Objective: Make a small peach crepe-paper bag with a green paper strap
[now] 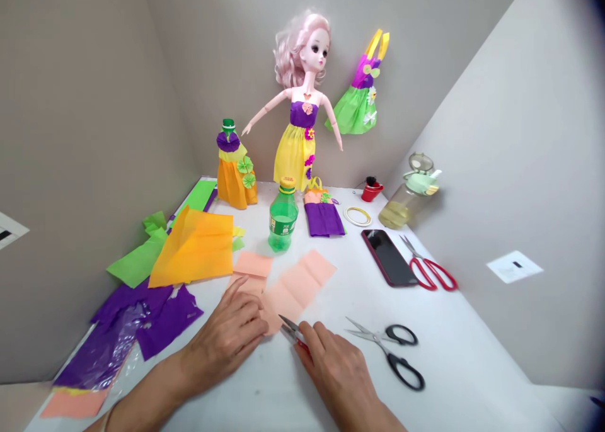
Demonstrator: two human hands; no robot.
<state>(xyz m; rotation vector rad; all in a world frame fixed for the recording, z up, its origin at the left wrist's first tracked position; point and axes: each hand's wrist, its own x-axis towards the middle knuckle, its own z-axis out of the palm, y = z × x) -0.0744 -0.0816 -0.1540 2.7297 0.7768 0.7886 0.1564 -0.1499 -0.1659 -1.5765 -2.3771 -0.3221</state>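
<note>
My left hand rests with bent fingers on a peach sheet of crepe paper, holding it at its near end. A smaller folded peach piece lies by its fingertips. In my right hand is a pair of red-handled scissors, the fingers wrapped round the handles. Their dark blades point at the paper's near edge, slightly parted; whether they touch it I cannot tell. To the right of that hand lie black-handled scissors with spread blades.
Orange paper, green paper and purple paper cover the left side. A green bottle stands in the middle, before a dressed doll. A phone, red scissors and a jug are at right.
</note>
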